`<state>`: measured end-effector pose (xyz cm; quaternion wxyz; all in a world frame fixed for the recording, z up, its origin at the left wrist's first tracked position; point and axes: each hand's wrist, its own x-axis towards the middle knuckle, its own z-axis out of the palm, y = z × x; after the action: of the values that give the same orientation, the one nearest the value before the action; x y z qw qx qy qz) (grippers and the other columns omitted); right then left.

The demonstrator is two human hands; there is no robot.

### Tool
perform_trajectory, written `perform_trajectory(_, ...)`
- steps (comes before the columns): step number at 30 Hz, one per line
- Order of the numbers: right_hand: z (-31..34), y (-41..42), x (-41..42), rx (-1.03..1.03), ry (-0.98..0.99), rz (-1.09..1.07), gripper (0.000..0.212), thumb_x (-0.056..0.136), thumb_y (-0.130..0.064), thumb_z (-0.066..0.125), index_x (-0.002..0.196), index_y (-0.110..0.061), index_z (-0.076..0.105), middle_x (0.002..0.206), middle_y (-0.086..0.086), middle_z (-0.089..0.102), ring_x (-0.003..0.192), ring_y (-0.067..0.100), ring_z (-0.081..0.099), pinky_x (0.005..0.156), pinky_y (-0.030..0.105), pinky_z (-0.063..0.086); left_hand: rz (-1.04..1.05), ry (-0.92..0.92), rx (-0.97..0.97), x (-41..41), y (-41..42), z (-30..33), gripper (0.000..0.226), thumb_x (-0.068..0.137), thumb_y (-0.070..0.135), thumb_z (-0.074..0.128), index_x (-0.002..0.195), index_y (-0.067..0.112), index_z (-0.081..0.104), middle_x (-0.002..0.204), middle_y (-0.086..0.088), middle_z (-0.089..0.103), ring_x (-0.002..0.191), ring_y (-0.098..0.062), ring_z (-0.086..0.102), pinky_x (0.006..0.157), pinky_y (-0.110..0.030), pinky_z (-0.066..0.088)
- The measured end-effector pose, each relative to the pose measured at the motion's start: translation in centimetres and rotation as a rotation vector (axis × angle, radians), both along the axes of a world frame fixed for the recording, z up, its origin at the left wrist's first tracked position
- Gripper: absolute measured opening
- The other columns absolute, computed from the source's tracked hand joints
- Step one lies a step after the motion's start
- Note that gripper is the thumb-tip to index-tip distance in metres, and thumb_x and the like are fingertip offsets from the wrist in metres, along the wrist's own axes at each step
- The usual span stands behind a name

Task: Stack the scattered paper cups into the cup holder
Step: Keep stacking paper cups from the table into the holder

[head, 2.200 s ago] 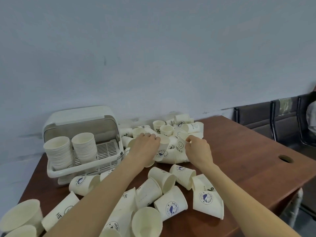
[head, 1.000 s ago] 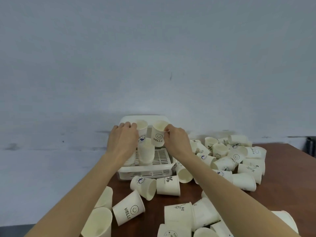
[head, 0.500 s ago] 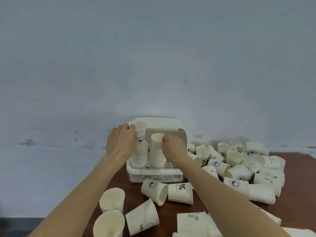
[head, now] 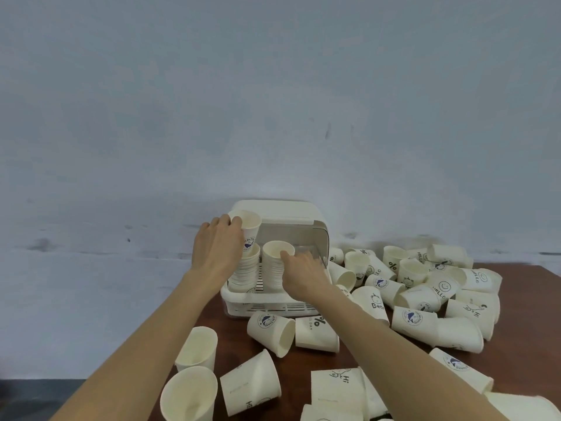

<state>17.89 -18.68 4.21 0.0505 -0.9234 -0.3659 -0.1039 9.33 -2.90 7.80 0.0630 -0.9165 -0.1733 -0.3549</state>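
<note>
A white plastic cup holder [head: 274, 305] with a slotted tray base and a raised, hooded lid is seen at the far edge of a dark brown wooden table [head: 516, 287], set against a pale grey wall [head: 273, 101]. Two stacks of white paper cups are held inside it: a left stack [head: 249, 270] and a right stack [head: 273, 268], side by side and upright. A white paper cup with a blue round logo [head: 249, 227] is gripped by the left hand [head: 217, 253], the fingers curled round its side near the rim; the cup is tilted slightly and held directly above the left stack, its base just at the top cup. The right hand [head: 303, 276] is laid at the 3 o'clock side of the right stack, with a fingertip touching the rim of the top cup; whether the remaining fingers are closed round the stack cannot be told. Scattered white paper cups [head: 425, 287], most lying on their sides and printed with "HELLO", "%" and "Hi" marks, are heaped at 3 o'clock of the holder. At 6 o'clock of the holder, a tipped logo cup [head: 270, 331] and a cup marked "%" [head: 317, 334] are lying just beside each other. Two upright plain white cups [head: 194, 372] are placed near the table's left edge, at 7 o'clock of the holder.
</note>
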Motion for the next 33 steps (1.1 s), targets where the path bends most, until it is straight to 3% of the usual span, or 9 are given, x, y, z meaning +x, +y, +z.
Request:
perform_trajectory(5,-0.6,-0.8,-0.1,0.051,-0.009,0.005,0.050,0.085,-0.009,0.043,0.135,-0.010,0.039,0.115,0.017,0.060,0.107,0.037,0.049,0.087,0.044,0.040,0.043,0.121,0.014,0.0,-0.3,-0.8,0.015,0.094,0.011,0.048,0.099,0.010,0.062,0.093,-0.008,0.063,0.084,-0.029,0.058,0.066,-0.033,0.035)
perform_trajectory(10,-0.4,-2.0,-0.4,0.074,0.007,-0.007,0.051,0.085,-0.008,0.045,0.136,-0.010,0.040,0.114,0.017,0.059,0.111,0.037,0.047,0.092,0.044,0.039,0.103,0.333,0.036,-0.4,-1.1,-1.5,0.022,0.093,0.007,0.042,0.105,0.012,0.060,0.108,-0.007,0.059,0.096,-0.027,0.055,0.067,-0.030,0.031)
perform_trajectory(16,-0.1,-3.4,-1.3,0.120,0.006,-0.001,0.039,0.084,-0.007,0.041,0.122,-0.012,0.049,0.102,0.014,0.059,0.103,0.035,0.049,0.073,0.037,0.030,0.082,0.518,-0.037,-0.9,-1.6,-2.5,0.030,0.085,0.001,0.045,0.112,0.009,0.052,0.114,-0.010,0.054,0.102,-0.028,0.053,0.077,-0.034,0.040)
perform_trajectory(21,0.7,-5.0,-2.9,0.151,0.048,0.016,0.019,0.086,-0.006,0.041,0.103,-0.009,0.048,0.097,0.014,0.053,0.098,0.035,0.048,0.070,0.036,0.028,0.069,0.477,-0.072,-1.4,-2.8,-3.3,0.053,0.093,0.022,0.041,0.143,0.010,0.027,0.132,-0.013,0.045,0.114,-0.029,0.047,0.090,-0.038,0.040)
perform_trajectory(27,0.5,-8.2,-5.2,0.234,0.084,0.025,0.025,0.086,-0.010,0.043,0.109,-0.013,0.050,0.097,0.007,0.053,0.086,0.025,0.044,0.075,0.038,0.037,-0.192,0.307,-0.201,-5.6,-7.7,-3.1,0.038,0.096,0.030,0.042,0.132,0.020,0.044,0.120,-0.004,0.050,0.105,-0.022,0.050,0.086,-0.034,0.044)
perform_trajectory(30,0.6,-10.2,-6.7,0.261,0.097,-0.008,0.035,0.090,-0.013,0.044,0.124,-0.013,0.050,0.102,0.008,0.057,0.096,0.028,0.050,0.084,0.042,0.044,-0.300,0.274,-0.291,-8.2,-10.6,-3.6,0.038,0.097,0.034,0.044,0.134,0.028,0.044,0.122,0.004,0.050,0.104,-0.016,0.050,0.086,-0.032,0.048)
perform_trajectory(33,0.5,-12.2,-8.4,0.298,0.135,-0.036,0.036,0.091,-0.014,0.045,0.126,-0.014,0.051,0.110,0.009,0.058,0.104,0.030,0.052,0.088,0.044,0.045,-0.362,0.275,-0.346,-10.1,-13.3,-4.2,0.037,0.097,0.035,0.044,0.133,0.029,0.047,0.123,0.007,0.049,0.111,-0.014,0.049,0.089,-0.031,0.047)
